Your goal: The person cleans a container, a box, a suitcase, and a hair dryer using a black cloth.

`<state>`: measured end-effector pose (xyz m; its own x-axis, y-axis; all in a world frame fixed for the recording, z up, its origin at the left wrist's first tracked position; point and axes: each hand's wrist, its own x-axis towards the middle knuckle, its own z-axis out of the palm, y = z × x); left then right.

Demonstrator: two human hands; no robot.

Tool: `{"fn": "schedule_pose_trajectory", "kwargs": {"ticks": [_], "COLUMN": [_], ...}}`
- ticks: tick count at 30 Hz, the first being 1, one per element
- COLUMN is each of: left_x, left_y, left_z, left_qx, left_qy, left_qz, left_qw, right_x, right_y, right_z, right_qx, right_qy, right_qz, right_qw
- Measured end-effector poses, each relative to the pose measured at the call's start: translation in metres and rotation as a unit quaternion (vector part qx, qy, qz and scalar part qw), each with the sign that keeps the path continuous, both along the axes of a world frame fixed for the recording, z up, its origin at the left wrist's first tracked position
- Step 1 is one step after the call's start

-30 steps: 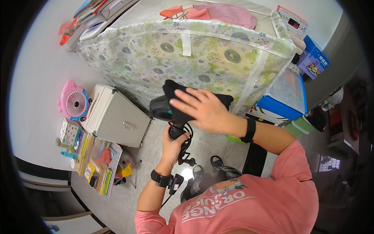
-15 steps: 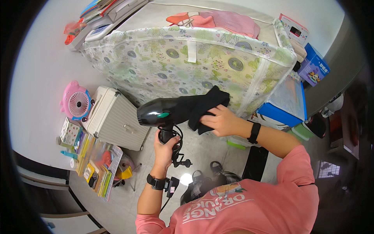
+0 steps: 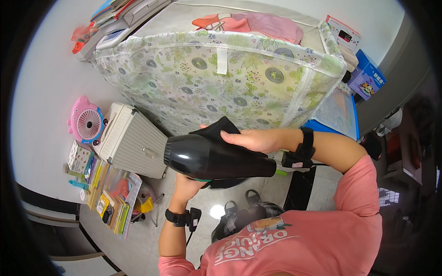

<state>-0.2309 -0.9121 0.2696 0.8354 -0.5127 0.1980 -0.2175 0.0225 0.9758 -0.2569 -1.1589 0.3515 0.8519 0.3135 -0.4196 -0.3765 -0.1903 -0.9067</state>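
A black hair dryer (image 3: 209, 157) lies sideways in front of me, its narrow nozzle end pointing right and its ribbed rear end left. My left hand (image 3: 185, 185) grips it from below; the handle and most of those fingers are hidden behind the body. My right hand (image 3: 253, 139) holds a black cloth (image 3: 224, 126) against the dryer's far side, with the thumb on top and the other fingers mostly covered. Part of the black cloth also shows below the dryer. Both wrists wear black straps with small boxes.
Ahead stands a wide cover (image 3: 184, 78) printed with leaves, a pink garment (image 3: 267, 25) on its top. To the left are a cream suitcase (image 3: 133, 142), a pink fan (image 3: 87, 120) and a rack of books (image 3: 115, 198). A blue-edged box (image 3: 334, 112) stands at the right.
The hair dryer has turned, so its handle and coiled cord no longer show. My right hand has moved with the cloth from the nozzle end to the far side of the dryer's body.
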Motion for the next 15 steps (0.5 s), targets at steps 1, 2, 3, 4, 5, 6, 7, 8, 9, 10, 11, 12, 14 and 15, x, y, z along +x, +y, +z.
{"fn": "schedule_pose_trajectory", "kwargs": {"ticks": [1,2,3,4,5,6,7,8,9,10,11,12,14,15], "left_x": [0.001,0.003,0.006,0.009,0.012,0.014,0.016,0.017,0.019,0.022,0.024,0.023,0.022,0.023], "left_y": [-0.001,0.000,0.004,0.007,0.012,0.016,0.017,0.018,0.018,0.018,0.019,0.016,0.011,0.009], "left_z": [-0.003,-0.012,-0.024,-0.026,-0.026,-0.024,-0.023,-0.025,-0.026,-0.025,-0.023,-0.024,-0.022,-0.021], "left_qx": [-0.013,-0.012,0.005,0.023,0.022,-0.017,-0.059,-0.059,-0.039,-0.018,0.003,0.008,-0.023,-0.051], "left_qy": [-0.012,-0.012,-0.033,-0.056,-0.058,-0.006,0.045,0.047,0.053,0.056,0.060,0.060,0.058,0.057], "left_qz": [0.007,0.007,0.025,0.044,0.048,0.047,0.044,0.048,0.056,0.063,0.070,0.114,0.169,0.223], "left_qw": [1.000,1.000,0.999,0.997,0.997,0.999,0.996,0.996,0.996,0.996,0.996,0.992,0.984,0.972], "right_x": [0.000,-0.002,-0.002,-0.005,-0.008,-0.010,-0.016,-0.021,-0.023,-0.022,-0.024,-0.026,-0.027,-0.028], "right_y": [0.008,0.009,0.010,0.008,0.005,0.002,-0.001,-0.001,-0.003,-0.003,-0.005,-0.006,-0.005,-0.004], "right_z": [-0.004,-0.004,-0.004,0.002,0.006,-0.012,-0.020,-0.030,-0.040,-0.047,-0.051,-0.053,-0.049,-0.044], "right_qx": [0.077,0.117,0.154,0.158,0.161,0.247,0.243,0.312,0.378,0.396,0.396,0.424,0.444,0.414], "right_qy": [0.029,0.043,0.059,0.108,0.157,0.193,0.192,0.186,0.178,0.172,0.173,0.135,0.092,0.022], "right_qz": [0.048,0.071,0.096,0.070,0.044,0.018,0.020,-0.020,-0.060,-0.099,-0.096,-0.146,-0.196,-0.270], "right_qw": [0.995,0.990,0.982,0.979,0.973,0.950,0.951,0.932,0.906,0.896,0.897,0.884,0.869,0.869]}}
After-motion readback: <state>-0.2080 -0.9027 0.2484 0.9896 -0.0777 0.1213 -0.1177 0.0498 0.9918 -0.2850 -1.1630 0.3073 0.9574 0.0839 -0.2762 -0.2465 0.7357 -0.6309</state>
